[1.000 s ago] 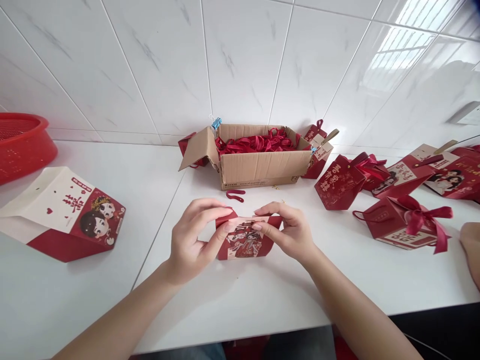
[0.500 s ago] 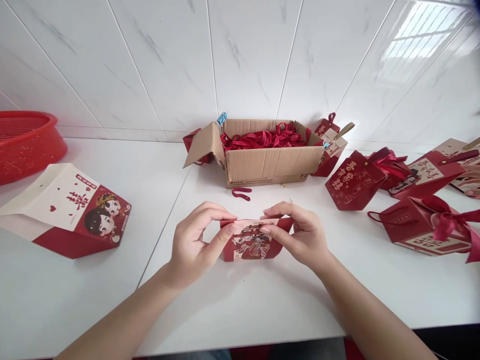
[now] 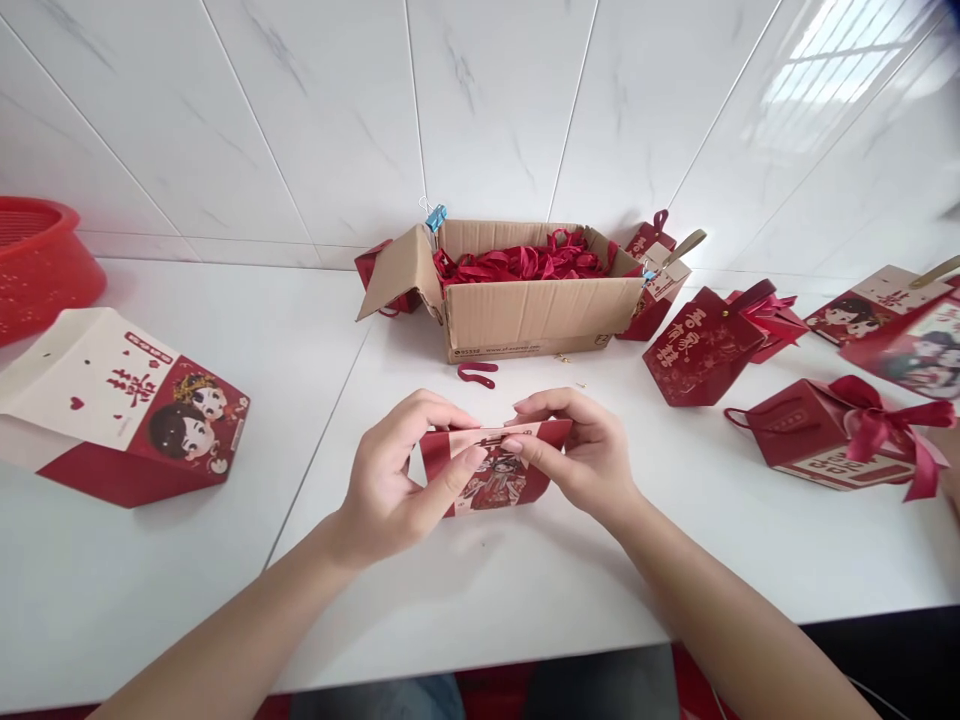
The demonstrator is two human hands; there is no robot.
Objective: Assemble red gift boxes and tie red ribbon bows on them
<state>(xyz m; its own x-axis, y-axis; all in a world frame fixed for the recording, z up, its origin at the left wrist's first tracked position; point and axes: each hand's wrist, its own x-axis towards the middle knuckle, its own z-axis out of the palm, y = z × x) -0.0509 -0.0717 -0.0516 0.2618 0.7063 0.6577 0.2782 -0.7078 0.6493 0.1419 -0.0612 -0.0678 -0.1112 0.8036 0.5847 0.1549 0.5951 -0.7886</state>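
Note:
Between my hands is a red-and-pink paper gift box (image 3: 495,478) printed with cartoon figures, on or just above the table. My left hand (image 3: 412,475) pinches its upper edge from the left, thumb on the printed front and fingers behind. From the right, my right hand (image 3: 581,450) grips the same edge in the same way. Whether the box's far side is folded cannot be seen. Just beyond lies a dark red strap (image 3: 478,373), curled on the table, with small gold fasteners (image 3: 562,358) to its right.
A cardboard carton (image 3: 536,315) full of red ribbons (image 3: 525,264) stands by the tiled wall. Left are a larger gift box (image 3: 142,410) and a red plastic basket (image 3: 49,270). Several finished-looking boxes, one with a ribbon bow (image 3: 885,425), stand right. Another person's hand (image 3: 946,450) shows at the right edge.
The box in my hands has tilted slightly, and my hands keep their grip on its upper edge. At far right, a red box has shifted and is blurred. The view has moved a little.

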